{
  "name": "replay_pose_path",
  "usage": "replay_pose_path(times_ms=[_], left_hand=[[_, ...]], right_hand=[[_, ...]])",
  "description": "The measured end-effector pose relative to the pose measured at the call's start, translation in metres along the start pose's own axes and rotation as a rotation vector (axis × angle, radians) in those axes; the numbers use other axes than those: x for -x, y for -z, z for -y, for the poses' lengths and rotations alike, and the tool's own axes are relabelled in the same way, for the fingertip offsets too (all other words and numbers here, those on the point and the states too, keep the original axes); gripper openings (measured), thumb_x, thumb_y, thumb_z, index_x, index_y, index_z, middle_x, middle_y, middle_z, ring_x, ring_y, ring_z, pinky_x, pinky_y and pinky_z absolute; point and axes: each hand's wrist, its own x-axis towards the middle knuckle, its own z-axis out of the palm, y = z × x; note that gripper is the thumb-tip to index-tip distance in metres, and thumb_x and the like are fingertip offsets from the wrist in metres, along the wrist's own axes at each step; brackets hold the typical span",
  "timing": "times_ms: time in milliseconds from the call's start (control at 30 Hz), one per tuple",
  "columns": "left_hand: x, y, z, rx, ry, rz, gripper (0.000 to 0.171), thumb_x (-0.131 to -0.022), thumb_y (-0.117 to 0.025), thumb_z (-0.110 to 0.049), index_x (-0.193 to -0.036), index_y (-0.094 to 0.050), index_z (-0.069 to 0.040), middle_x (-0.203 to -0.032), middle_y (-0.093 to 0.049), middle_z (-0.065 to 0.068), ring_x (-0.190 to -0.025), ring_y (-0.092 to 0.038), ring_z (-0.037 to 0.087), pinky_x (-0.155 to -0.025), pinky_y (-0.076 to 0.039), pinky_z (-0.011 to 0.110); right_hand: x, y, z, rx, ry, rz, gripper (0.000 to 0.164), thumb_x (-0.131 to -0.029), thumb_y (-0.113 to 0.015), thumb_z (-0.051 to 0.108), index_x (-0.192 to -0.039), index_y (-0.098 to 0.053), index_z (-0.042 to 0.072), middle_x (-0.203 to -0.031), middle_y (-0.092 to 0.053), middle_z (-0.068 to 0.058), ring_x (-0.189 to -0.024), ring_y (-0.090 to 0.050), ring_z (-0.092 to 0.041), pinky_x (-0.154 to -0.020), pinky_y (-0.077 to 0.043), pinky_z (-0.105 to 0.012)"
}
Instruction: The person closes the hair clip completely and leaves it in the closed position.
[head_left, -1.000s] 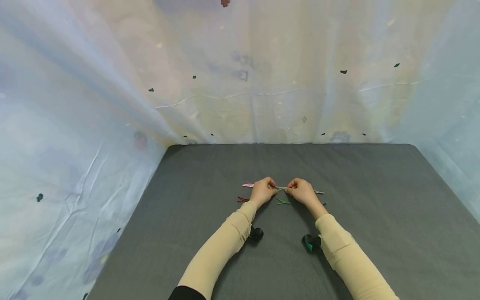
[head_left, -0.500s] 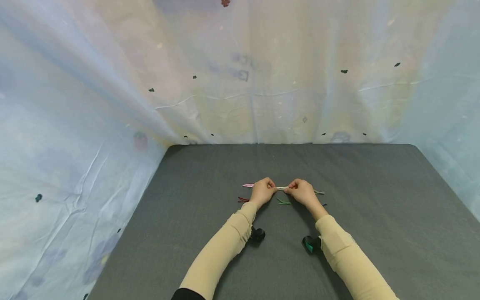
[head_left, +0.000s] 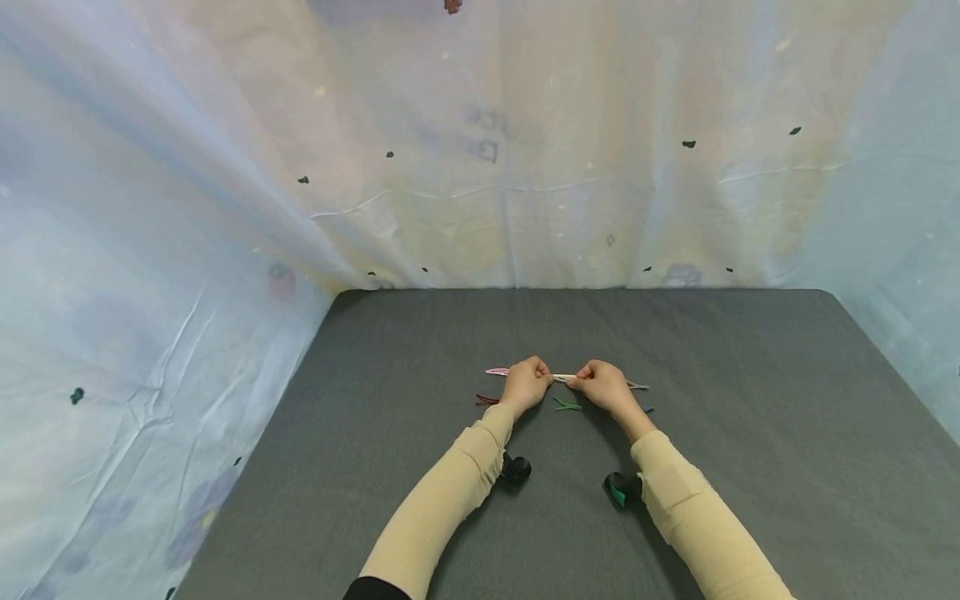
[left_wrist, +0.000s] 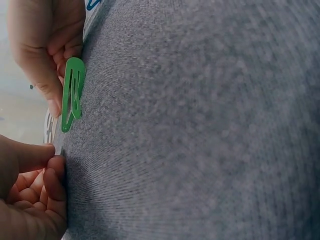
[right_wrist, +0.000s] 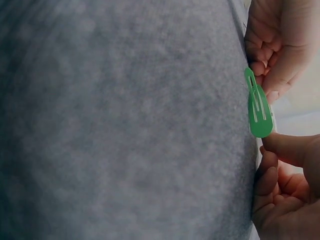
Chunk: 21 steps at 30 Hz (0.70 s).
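Observation:
In the head view, my left hand and right hand face each other over the grey table. Between their fingertips they pinch a slim cream snap hair clip by its two ends. It looks flat, and its ends are hidden by the fingers. Nearer me lies a green snap hair clip with its prongs spread; both wrist views show this green clip close up. By my left hand are a pink clip and a red clip with its prongs apart.
Beyond my right hand lie a pale clip and a small blue clip, partly covered by the hand. Black wrist devices hang under both sleeves. Pale printed curtains stand behind the grey table and along its sides.
The cream hair clip had its prongs spread a second ago and now looks pressed flat. My hands have stayed almost in place; the other clips have not moved.

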Motion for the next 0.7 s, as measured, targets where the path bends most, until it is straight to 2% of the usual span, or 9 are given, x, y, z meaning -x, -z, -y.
replay_pose_path(times_ms=[200,433,600,700], left_hand=[[0.0015,0.0013,-0.0029,-0.002,-0.019,-0.018,0.008,-0.083,-0.064,-0.010,-0.078,-0.063,-0.005,-0.071,-0.062,0.004,-0.061,-0.047,0.009,-0.056,-0.035,0.018],[0.0005,0.0022,-0.0003,0.101,-0.004,-0.005,0.009,-0.084,-0.067,-0.012,-0.079,-0.062,-0.006,-0.067,-0.060,0.001,-0.056,-0.045,0.004,-0.052,-0.033,0.016],[0.0003,0.0036,0.0004,0.090,-0.032,0.022,0.009,-0.087,-0.064,-0.013,-0.081,-0.060,-0.008,-0.066,-0.056,0.000,-0.056,-0.045,0.004,-0.051,-0.032,0.017],[0.0004,0.0039,0.0004,0.080,-0.028,0.034,0.008,-0.088,-0.062,-0.015,-0.082,-0.058,-0.010,-0.066,-0.055,-0.001,-0.056,-0.046,0.005,-0.051,-0.032,0.017]], right_hand=[[-0.0011,0.0005,-0.0002,0.001,0.004,-0.003,0.020,-0.087,-0.065,0.022,-0.084,-0.060,0.002,-0.073,-0.058,-0.006,-0.060,-0.047,-0.015,-0.055,-0.036,-0.025],[-0.0017,0.0028,-0.0011,-0.063,-0.011,0.018,0.023,-0.087,-0.064,0.026,-0.087,-0.061,0.003,-0.074,-0.059,-0.005,-0.061,-0.050,-0.013,-0.056,-0.038,-0.025],[-0.0010,0.0053,-0.0008,-0.074,-0.012,0.054,0.034,-0.091,-0.057,0.037,-0.093,-0.062,0.003,-0.080,-0.061,-0.007,-0.066,-0.054,-0.013,-0.058,-0.040,-0.025],[-0.0019,0.0063,-0.0006,-0.065,-0.028,0.068,0.040,-0.093,-0.052,0.042,-0.096,-0.063,0.004,-0.079,-0.060,-0.006,-0.066,-0.052,-0.014,-0.058,-0.039,-0.025]])
